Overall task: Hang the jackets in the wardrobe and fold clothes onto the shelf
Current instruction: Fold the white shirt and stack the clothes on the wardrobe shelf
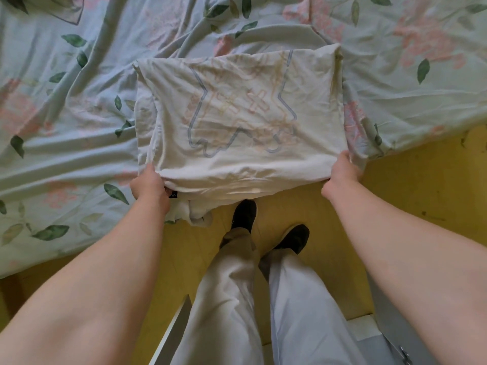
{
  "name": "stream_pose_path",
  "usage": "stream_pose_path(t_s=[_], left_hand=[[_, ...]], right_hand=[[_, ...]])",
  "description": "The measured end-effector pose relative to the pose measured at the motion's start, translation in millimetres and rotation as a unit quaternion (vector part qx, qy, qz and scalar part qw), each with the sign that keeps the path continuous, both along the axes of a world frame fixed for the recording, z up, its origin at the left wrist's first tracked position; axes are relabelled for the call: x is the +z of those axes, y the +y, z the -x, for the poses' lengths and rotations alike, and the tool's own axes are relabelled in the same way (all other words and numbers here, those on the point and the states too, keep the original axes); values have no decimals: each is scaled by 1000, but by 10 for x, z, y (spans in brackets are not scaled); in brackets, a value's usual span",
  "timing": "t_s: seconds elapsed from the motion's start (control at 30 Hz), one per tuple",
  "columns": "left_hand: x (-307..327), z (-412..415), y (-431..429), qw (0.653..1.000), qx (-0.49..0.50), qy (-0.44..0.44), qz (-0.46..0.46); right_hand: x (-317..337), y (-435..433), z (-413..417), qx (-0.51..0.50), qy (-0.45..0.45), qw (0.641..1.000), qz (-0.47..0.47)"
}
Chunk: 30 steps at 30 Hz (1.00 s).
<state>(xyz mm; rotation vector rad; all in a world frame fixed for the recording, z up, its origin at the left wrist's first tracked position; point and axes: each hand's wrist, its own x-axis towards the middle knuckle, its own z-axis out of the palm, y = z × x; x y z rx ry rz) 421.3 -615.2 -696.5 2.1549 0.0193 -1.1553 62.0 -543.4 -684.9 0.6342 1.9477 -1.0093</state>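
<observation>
A white T-shirt (237, 111) with a faint blue and pink print lies folded into a rectangle, inside out, over the corner of the bed. My left hand (149, 187) grips its near left corner, fingers tucked under the cloth. At the near right corner my right hand (342, 175) grips the edge the same way. Part of the shirt with a small black label (172, 194) hangs below the fold, off the bed's edge.
The bed carries a crumpled pale green sheet (79, 122) with pink flowers and dark leaves. Below it is yellow floor (408, 206), where my legs and black shoes (243, 214) stand. A white furniture edge (174, 335) and a grey panel with a metal fitting (403, 354) sit at the bottom.
</observation>
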Motion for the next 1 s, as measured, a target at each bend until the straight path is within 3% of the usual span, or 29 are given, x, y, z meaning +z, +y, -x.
stream_pose_path(t_s=[0.1,0.2,0.3,0.47,0.53,0.6,0.67,0.8,0.93,1.0], left_hand=[[115,149,141,996,9,88,-7],[112,259,300,990,-12,137,-28],[102,361,426,985,-87,123,-83],[114,359,479,965,-169,78,-186],[190,359,371,954,-207,-21,-216],[327,342,143,931,-227,-178,-223],[386,278,-186,919,-241,-243,-196],[381,211,-902,911,-326,-232,-96],[328,337,-1614,884,-387,-262,-35],[259,404,-1898,889,-372,-261,-51]], right_hand=[[-7,96,-102,-23,-81,993,78],[42,199,-282,-5,-143,986,83],[7,251,-444,86,-167,981,37],[-14,247,-539,220,-62,968,-105],[15,163,-543,248,-30,960,-125],[81,3,-522,264,35,952,-153],[133,-186,-460,276,102,933,-207],[231,-660,-298,305,192,895,-263],[157,-1275,-13,333,243,884,-222],[83,-1593,151,364,255,876,-188]])
